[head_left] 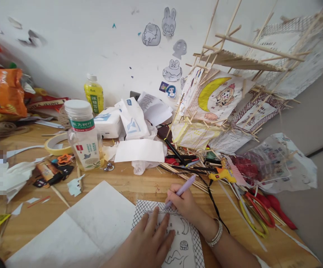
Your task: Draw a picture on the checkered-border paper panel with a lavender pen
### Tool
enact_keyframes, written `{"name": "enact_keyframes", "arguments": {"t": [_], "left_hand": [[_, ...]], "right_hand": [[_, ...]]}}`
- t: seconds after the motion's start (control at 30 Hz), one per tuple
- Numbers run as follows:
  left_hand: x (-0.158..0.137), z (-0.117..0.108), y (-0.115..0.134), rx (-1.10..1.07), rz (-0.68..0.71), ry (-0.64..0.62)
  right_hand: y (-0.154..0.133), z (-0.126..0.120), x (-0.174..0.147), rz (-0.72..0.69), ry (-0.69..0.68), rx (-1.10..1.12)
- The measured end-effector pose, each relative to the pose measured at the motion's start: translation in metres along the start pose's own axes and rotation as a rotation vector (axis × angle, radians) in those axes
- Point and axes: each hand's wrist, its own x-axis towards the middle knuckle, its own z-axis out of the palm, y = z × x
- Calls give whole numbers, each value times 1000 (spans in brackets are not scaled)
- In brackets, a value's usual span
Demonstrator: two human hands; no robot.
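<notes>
A purple pen (186, 187) is gripped in my right hand (180, 204), its tip low against the upper border of a drawing sheet (190, 247). That sheet carries a cross-hatched border, a crescent moon, a small round shape, wavy lines and some handwritten characters. Across its left part lies my left hand (147, 238), flat with fingers spread, covering some of the writing. To the left, partly beneath my left forearm, is a large creased white sheet (94, 219).
A clear bottle (84, 149), a tape roll (56, 144) and tissue packs (133, 121) stand behind. At right are a stick frame with drawn paper panels (215, 95), a yellow glue gun (222, 175) and scissors (259, 212). Paper scraps lie at left.
</notes>
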Motion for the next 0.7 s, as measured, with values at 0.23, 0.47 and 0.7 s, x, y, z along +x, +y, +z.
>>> {"name": "enact_keyframes", "arguments": {"t": [0.23,0.47,0.7], "left_hand": [[-1,2,0,-12,10,-1],[-1,5,-8,-49,-8,10],[1,-21,-27,-5,-208,151]], "right_hand": [[5,1,0,-11,27,35],[2,-8,5,-88,328,109],[3,-17,11,-134,477,50]]}}
